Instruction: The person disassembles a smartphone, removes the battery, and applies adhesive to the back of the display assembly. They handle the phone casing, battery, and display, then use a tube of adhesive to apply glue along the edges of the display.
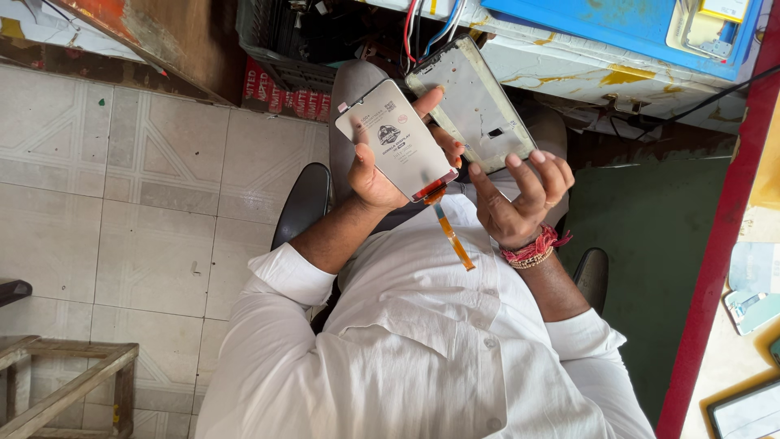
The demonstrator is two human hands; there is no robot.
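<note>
The left hand [372,177], just left of the frame's centre, is closed around a silver display panel [394,134], which is pinched by its long edges between the thumb on one side and the fingers [428,101] curled over the other, its metal back turned up to the camera. An orange ribbon cable [451,236] is seen hanging loose from the panel's lower corner and trailing down across the white shirt [422,349]. The right hand [516,203], right of centre and ringed at the wrist by a red bead bracelet [532,248], is clamped on the lower end of a grey phone frame [475,97], which is tilted up toward the top of the picture beneath a bundle of coloured wires [422,28]. The two parts are held side by side, almost touching along their facing edges, the panel lying left of and slightly below the frame. For this handling to go well, it is judged that the panel should be gripped by its rims only and not flexed, that the ribbon should be kept free of kinks and clear of the frame's edges, and that both pieces should be kept steady over the lap rather than over the tiled floor [122,203] at the left. Whether the panel's glass face is touched from below cannot be told.
</note>
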